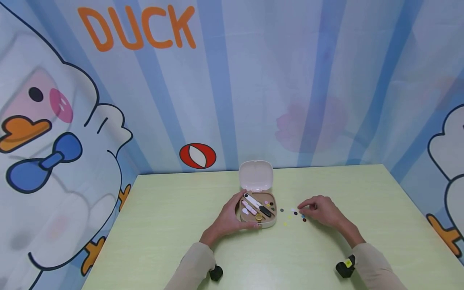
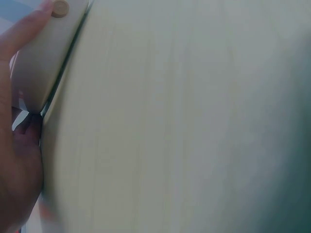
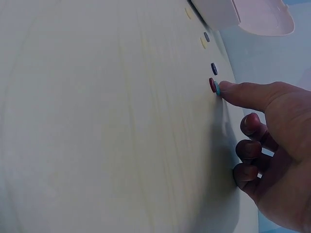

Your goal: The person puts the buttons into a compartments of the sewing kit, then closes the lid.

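Note:
My left hand (image 1: 228, 215) grips a small box (image 1: 268, 225), its thumb along the front wall and its fingers at the left side. The pale lid (image 1: 255, 176) stands raised at the back. Inside lie a white-and-black pen-like tool (image 1: 253, 200), a pink stick (image 1: 249, 207), a gold ring-shaped piece (image 1: 259, 217) and several small buttons. My right hand (image 1: 324, 210) reaches down to loose buttons, thumb and index finger close together, the other fingers curled. In the right wrist view the thumb tip overlaps a teal button (image 3: 217, 88); I cannot tell whether a button is pinched.
Between box and right hand lie a black button (image 1: 295, 213), a dark red button (image 1: 304, 220), a grey button (image 1: 282, 210) and yellow buttons (image 1: 285, 224). The pale wooden table (image 1: 174, 213) ends at a blue striped curtain (image 1: 253, 80) with duck drawings.

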`<control>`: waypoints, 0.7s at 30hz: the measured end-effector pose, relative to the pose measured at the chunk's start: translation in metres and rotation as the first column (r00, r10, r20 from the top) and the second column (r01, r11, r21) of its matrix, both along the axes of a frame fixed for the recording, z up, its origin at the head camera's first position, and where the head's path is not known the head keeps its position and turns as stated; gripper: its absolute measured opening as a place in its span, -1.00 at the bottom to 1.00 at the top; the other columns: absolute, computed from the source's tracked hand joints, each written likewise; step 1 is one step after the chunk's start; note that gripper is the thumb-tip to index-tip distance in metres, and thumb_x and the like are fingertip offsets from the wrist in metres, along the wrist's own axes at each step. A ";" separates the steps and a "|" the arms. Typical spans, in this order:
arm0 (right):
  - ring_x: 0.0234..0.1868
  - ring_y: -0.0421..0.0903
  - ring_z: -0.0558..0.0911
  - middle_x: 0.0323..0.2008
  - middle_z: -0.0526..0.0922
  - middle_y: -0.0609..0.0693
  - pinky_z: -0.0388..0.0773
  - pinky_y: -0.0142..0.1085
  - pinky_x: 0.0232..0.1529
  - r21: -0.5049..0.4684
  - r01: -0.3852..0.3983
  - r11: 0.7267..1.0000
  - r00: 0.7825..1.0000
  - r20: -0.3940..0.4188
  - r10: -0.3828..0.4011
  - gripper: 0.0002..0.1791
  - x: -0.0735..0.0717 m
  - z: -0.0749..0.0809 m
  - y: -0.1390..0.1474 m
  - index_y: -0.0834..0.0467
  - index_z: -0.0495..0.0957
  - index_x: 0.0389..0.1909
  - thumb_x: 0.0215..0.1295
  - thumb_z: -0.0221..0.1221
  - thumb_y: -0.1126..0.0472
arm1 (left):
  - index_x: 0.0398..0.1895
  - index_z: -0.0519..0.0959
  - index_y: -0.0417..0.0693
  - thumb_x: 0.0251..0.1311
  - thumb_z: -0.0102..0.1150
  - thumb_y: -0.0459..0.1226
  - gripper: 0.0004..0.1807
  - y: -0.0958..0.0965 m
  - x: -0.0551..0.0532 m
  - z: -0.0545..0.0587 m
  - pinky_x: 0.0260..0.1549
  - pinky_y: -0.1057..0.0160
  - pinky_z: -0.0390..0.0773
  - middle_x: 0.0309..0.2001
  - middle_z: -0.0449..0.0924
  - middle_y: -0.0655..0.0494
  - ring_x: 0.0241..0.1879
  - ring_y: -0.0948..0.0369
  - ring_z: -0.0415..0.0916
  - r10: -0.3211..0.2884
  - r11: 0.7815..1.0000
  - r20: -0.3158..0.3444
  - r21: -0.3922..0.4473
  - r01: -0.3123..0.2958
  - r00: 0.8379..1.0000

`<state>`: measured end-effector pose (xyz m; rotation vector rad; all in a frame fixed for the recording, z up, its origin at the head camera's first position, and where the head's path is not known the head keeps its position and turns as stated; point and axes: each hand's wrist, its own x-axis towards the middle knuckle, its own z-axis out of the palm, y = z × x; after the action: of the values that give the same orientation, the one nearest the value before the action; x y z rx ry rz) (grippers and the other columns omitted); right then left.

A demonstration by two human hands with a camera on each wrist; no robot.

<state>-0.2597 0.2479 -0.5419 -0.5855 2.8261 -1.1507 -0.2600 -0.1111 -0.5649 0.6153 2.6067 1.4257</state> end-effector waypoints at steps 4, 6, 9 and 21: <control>-0.59 -0.23 0.36 -0.61 0.49 -0.16 0.31 -0.36 -0.54 0.002 0.005 1.000 1.000 0.003 -0.005 -0.90 -0.001 -0.001 0.000 0.11 0.81 -0.18 0.33 0.38 0.26 | 0.67 0.06 0.17 -0.14 0.68 0.15 0.33 0.000 0.000 0.000 0.49 0.00 0.21 0.60 0.13 0.16 0.56 0.16 0.08 -0.001 1.000 0.001 0.000 0.001 1.000; -0.59 -0.23 0.37 -0.60 0.51 -0.16 0.32 -0.37 -0.53 0.005 0.009 1.000 1.000 0.009 -0.009 -0.91 -0.001 -0.002 0.000 0.10 0.81 -0.20 0.33 0.38 0.27 | 0.67 0.06 0.17 -0.14 0.68 0.16 0.33 0.000 0.000 0.000 0.48 -0.01 0.21 0.59 0.14 0.17 0.56 0.16 0.09 -0.001 1.000 0.001 0.000 0.001 1.000; -0.58 -0.22 0.38 -0.60 0.51 -0.16 0.32 -0.36 -0.53 0.006 0.007 1.000 1.000 0.013 -0.007 -0.93 -0.002 -0.002 0.000 0.09 0.80 -0.21 0.33 0.38 0.27 | 0.67 0.06 0.16 -0.15 0.67 0.17 0.33 0.000 0.000 0.000 0.48 -0.01 0.20 0.59 0.15 0.16 0.56 0.16 0.09 0.002 1.000 -0.002 -0.003 -0.002 1.000; -0.60 -0.22 0.35 -0.61 0.46 -0.16 0.29 -0.38 -0.54 0.012 -0.002 1.000 1.000 0.025 0.001 -0.94 -0.003 -0.001 0.001 0.12 0.76 -0.28 0.33 0.40 0.21 | 0.67 0.06 0.17 -0.15 0.66 0.19 0.33 0.000 0.000 0.000 0.48 -0.03 0.21 0.58 0.16 0.17 0.54 0.16 0.12 0.001 1.000 -0.006 -0.013 -0.001 1.000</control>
<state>-0.2627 0.2490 -0.5425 -0.5684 2.8089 -1.1323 -0.2599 -0.1110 -0.5646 0.6174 2.6193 1.4078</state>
